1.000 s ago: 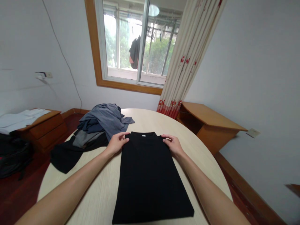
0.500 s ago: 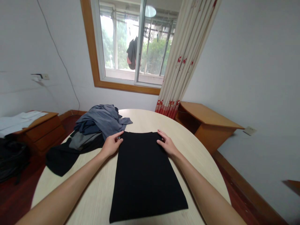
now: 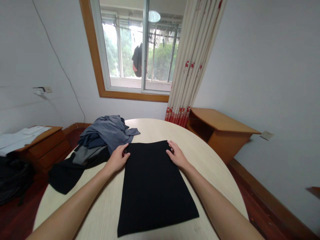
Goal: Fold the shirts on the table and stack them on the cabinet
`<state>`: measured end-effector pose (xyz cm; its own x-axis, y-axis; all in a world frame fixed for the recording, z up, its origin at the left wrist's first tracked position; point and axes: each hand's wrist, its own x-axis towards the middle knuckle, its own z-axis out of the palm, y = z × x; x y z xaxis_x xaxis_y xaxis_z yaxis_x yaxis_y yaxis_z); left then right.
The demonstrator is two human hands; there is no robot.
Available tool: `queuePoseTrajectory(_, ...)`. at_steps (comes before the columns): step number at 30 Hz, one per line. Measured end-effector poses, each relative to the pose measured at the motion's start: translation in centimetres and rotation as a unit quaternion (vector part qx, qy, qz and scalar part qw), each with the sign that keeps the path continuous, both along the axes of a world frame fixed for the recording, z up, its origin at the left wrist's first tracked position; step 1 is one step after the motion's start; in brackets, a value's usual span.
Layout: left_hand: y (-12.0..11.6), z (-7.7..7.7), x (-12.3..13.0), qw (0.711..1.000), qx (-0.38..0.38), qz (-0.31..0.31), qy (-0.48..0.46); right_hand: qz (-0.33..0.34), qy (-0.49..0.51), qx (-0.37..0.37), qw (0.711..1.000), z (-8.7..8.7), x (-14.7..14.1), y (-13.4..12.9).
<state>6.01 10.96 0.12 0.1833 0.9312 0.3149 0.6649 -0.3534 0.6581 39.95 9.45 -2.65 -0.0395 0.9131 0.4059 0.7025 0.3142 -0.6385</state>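
Observation:
A folded black garment lies flat on the round pale wooden table, its wider end towards me. Its exact kind does not show in this fold. My left hand grips the far left corner between thumb and fingers. At the far right corner, my right hand pinches the cloth in the same way. Just beyond my left hand is a loose heap of clothes, with a grey-blue garment on top, a grey piece lower down and a black one spread at the near side.
Beyond the table stand a window and a cream curtain with red flowers. A wooden desk is at the right. On the left are a low drawer cabinet with white sheets on it and a dark backpack on the floor.
The far edge of the black garment, notched near its corners before, now runs smoother. My left fingers have closed more round its corner. The view has shifted slightly.

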Motion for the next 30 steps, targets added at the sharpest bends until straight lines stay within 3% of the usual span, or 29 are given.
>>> queuePoseTrajectory(2, -0.8, 0.5, -0.4, 0.999, -0.018, -0.004, 0.048, -0.030, -0.041, -0.012, 0.999, 0.7, 0.2, -1.1)
queuePoseTrajectory(4, -1.8, 0.7, -0.7, 0.993, -0.086, -0.022, 0.078, -0.050, -0.070, -0.055, 0.995, 1.4, 0.4, -2.1)
queuePoseTrajectory(7, -2.7, 0.2, -0.4, 0.984, -0.152, -0.058, 0.066, -0.040, -0.068, -0.133, 0.988, 2.0, 0.3, -3.0)
queuePoseTrajectory(9, -2.7, -0.4, 0.2, 0.989, -0.123, -0.062, 0.060, -0.034, -0.049, -0.152, 0.987, 2.0, 0.2, -3.0)
queuePoseTrajectory(12, -2.2, -0.9, 1.2, 0.993, -0.050, -0.057, 0.092, -0.075, -0.037, -0.131, 0.988, 1.8, 0.0, -2.5)
queuePoseTrajectory(17, -1.8, -0.5, 2.6, 0.990, 0.017, -0.019, 0.136, -0.137, -0.075, -0.078, 0.985, 2.3, -0.4, -2.1)
queuePoseTrajectory(20, -2.2, -0.6, 3.5, 0.979, 0.085, -0.042, 0.179, -0.061, -0.165, -0.024, 0.984, 2.7, -1.6, -2.5)
queuePoseTrajectory(22, -2.3, -1.1, 3.9, 0.971, 0.066, -0.096, 0.209, 0.023, -0.208, -0.034, 0.977, 2.6, -2.3, -2.7)
queuePoseTrajectory(24, -2.2, -1.5, 3.8, 0.965, 0.010, -0.122, 0.234, 0.048, -0.225, -0.090, 0.969, 2.2, -2.5, -2.6)
queuePoseTrajectory(27, -1.5, -1.6, 3.2, 0.959, -0.048, -0.108, 0.256, -0.007, -0.229, -0.170, 0.958, 1.9, -1.8, -2.0)
queuePoseTrajectory(30, -0.3, -1.2, 3.6, 0.954, -0.057, -0.100, 0.277, -0.051, -0.262, -0.154, 0.951, 2.5, -1.6, -1.1)
